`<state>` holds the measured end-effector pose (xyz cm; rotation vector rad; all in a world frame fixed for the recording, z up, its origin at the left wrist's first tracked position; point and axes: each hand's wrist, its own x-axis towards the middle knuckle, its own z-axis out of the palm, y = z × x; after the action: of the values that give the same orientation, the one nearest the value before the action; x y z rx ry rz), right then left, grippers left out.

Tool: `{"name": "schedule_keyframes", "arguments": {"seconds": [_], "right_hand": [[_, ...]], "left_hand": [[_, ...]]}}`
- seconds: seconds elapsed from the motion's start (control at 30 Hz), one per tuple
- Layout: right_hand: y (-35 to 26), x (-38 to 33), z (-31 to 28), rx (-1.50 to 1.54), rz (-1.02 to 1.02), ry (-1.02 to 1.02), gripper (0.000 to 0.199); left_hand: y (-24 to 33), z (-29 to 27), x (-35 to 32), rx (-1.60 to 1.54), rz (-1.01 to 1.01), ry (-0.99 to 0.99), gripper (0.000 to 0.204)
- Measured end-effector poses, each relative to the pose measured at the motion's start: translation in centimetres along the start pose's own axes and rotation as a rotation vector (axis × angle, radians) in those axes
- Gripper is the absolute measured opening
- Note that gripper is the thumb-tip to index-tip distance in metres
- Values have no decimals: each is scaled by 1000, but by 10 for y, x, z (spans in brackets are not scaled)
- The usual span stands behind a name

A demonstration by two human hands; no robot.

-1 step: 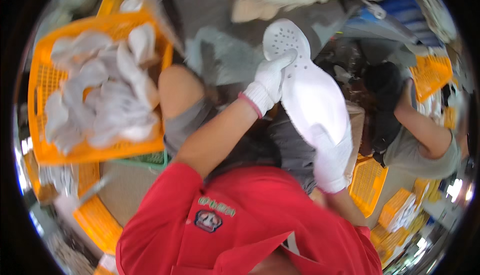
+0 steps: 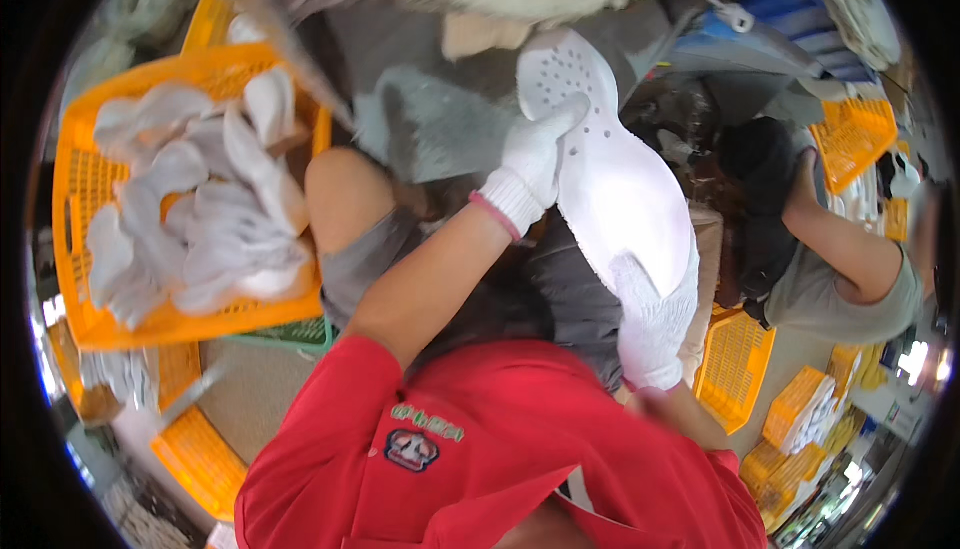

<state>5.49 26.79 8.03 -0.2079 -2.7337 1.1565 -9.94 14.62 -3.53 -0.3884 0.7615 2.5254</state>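
Observation:
A white perforated clog-style shoe (image 2: 625, 189) is held up in front of me between both hands, which wear white knit gloves. My left hand (image 2: 533, 161) grips its toe end near the ventilation holes. My right hand (image 2: 655, 321) cups the lower heel end from beneath. My bare left forearm rises from my red shirt (image 2: 470, 449) to the shoe. Below the shoe are my knee (image 2: 338, 189) and grey shorts.
An orange plastic crate (image 2: 85, 184) piled with several white shoes sits at my left. More orange crates lie at lower left (image 2: 195, 464) and lower right (image 2: 735, 364). Another person in a grey shirt (image 2: 835, 284) bends over at the right.

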Motion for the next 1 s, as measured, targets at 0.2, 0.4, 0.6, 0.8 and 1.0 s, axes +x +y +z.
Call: {"name": "schedule_keyframes", "arguments": {"seconds": [0.2,0.4,0.6,0.8,1.0], "right_hand": [[13,74,32,141,-97,234,43],[35,182,79,158,-221,140,19],[43,236,88,-716,-616,20,17],[21,185,63,-481,-628,-15,42],[3,106,25,-1,92,136,87]], "left_hand": [[24,2,113,-51,-18,-144,45],[77,-81,116,803,115,167,60],[133,-71,31,1518,165,-54,86],[41,-28,32,242,-23,-96,40],[5,37,57,36,44,255,32]]}}
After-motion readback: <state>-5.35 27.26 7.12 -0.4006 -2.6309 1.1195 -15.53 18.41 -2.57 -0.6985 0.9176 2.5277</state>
